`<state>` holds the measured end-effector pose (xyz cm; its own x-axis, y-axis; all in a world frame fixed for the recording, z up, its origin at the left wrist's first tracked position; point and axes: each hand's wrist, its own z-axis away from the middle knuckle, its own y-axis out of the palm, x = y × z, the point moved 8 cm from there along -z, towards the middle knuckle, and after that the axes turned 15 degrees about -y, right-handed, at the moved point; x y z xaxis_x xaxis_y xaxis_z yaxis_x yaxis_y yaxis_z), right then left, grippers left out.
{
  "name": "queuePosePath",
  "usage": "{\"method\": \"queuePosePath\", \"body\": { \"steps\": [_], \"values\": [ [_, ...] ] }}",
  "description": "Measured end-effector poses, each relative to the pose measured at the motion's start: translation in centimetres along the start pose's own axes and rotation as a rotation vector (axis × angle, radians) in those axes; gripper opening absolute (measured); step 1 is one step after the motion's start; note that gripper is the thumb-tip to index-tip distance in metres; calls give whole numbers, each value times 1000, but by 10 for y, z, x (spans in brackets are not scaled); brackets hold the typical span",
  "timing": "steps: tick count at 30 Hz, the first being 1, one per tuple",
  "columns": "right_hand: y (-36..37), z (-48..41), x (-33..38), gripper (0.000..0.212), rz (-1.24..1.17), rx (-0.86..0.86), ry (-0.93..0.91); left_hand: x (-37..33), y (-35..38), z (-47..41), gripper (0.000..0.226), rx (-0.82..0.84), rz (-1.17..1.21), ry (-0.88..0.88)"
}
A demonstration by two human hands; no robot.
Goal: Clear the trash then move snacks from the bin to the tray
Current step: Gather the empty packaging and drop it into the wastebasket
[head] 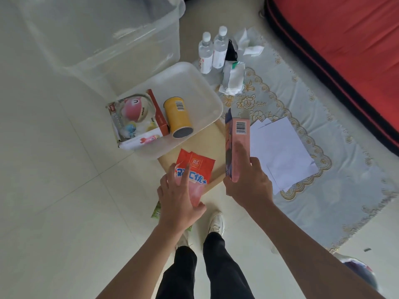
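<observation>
Left hand: pinches the red packet by its near end, fingers spread on top.
Right hand: grips the pink box at its near end; the long axis points away from you.
Wooden tray: lies below both hands, far edge hidden by the white bin.
Left in bin: 1 yellow can and 1 toy box, ahead and left; your left hand is nearer.
Next move: probably lower both items onto the tray.
</observation>
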<state>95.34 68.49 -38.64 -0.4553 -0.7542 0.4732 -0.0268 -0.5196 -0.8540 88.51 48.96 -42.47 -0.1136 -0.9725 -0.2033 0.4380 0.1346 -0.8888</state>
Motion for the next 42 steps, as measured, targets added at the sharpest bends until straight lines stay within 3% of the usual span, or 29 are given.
{"method": "queuePosePath", "body": {
  "steps": [9, 17, 37, 42],
  "values": [
    [-105, 42, 9, 95, -5, -126, 62, -52, -96, 20, 125, -66, 88, 157],
    [-177, 133, 23, 98, 104, -295, 141, -94, -147, 71, 118, -21, 156, 406],
    [-238, 418, -3, 87, 209, -623, 604, -221, -147, 274, 119, 149, -27, 1007],
    [-235, 488, -25, 88, 209, -636, 719, -256, -128, 335, 120, 166, -69, 1113]
  ]
}}
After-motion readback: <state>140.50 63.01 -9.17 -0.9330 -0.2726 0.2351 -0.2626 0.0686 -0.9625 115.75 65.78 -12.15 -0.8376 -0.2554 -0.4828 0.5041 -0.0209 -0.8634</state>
